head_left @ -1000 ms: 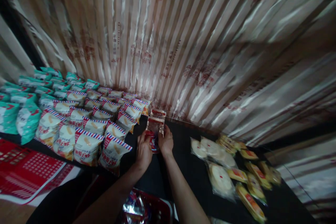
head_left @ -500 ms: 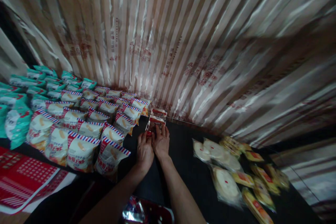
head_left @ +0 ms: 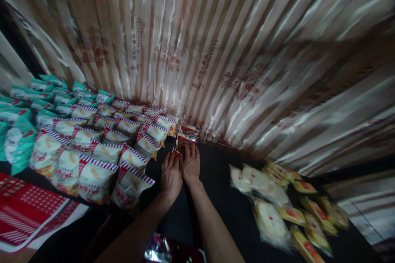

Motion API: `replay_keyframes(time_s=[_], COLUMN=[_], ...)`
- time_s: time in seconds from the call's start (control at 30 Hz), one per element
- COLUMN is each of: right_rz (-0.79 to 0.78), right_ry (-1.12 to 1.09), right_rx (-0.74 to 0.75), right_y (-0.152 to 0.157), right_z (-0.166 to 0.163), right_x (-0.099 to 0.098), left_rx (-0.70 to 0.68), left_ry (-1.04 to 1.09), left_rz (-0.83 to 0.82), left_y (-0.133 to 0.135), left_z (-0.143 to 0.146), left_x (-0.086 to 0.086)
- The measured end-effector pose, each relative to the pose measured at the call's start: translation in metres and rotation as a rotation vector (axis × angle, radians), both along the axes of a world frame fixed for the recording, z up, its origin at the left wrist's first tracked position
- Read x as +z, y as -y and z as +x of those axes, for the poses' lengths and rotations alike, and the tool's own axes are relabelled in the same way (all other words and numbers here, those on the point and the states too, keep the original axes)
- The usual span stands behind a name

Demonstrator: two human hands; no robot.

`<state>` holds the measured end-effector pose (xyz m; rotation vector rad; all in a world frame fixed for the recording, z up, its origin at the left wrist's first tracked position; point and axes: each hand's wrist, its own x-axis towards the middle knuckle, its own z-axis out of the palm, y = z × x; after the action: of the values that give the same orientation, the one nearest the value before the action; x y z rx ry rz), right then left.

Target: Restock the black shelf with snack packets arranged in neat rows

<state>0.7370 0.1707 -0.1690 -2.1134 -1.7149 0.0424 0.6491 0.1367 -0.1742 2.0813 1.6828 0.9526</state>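
Observation:
My right hand (head_left: 189,163) rests with its fingers stretched over the near end of a small dark red and brown snack packet (head_left: 184,139) on a black tabletop (head_left: 216,185). Close against it on the left, my left hand (head_left: 171,176) lies palm down with its fingers extended, by the packet's near left corner. Both hands look open, though the thumbs and undersides are hidden. Behind that packet, against the curtain, is a second similar packet (head_left: 189,130). Standing rows of white, red and blue-striped snack bags (head_left: 95,181) begin just left of my hands.
Teal snack bags (head_left: 21,144) stand at the far left, above a red plastic basket (head_left: 27,209). On the right lie clear-wrapped round flat breads (head_left: 271,220) and yellow packaged pastries (head_left: 317,213). A patterned curtain (head_left: 197,49) hangs behind. Shiny dark red packaging (head_left: 173,248) sits below my forearms.
My fingers have straightened slightly and drawn back a little from the front packet. More of the packet behind it shows. The view has shifted slightly, and the snack bags remain in place.

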Motion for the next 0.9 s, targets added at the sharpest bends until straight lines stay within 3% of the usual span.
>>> replay_keyframes(time_s=[0.23,0.37,0.57,0.7,0.8,0.9], right_rz=[0.087,0.169,0.242,0.306,0.213,-0.121], right_ry=[0.024,-0.022,-0.195,-0.373,-0.522,-0.516], right_rx=[0.045,0.111,0.068,0.049,0.033,0.011], right_y=[0.008,0.027,0.085,0.155,0.207,0.245], right_z=[0.006,0.011,-0.002,-0.032,-0.058,-0.077], right_x=[0.003,0.002,0.016,0.02,0.005,-0.024], left_rx=[0.025,-0.065,-0.286,-0.412,-0.498,-0.343], left_ry=[-0.067,-0.069,0.067,0.152,0.156,0.095], left_rz=[0.074,0.13,0.072,0.054,-0.115,-0.516], left_y=[0.001,0.013,0.081,0.145,0.181,0.202], left_z=[0.0,-0.006,-0.037,-0.072,-0.099,-0.121], left_x=[0.0,0.008,0.027,0.019,-0.001,-0.026])
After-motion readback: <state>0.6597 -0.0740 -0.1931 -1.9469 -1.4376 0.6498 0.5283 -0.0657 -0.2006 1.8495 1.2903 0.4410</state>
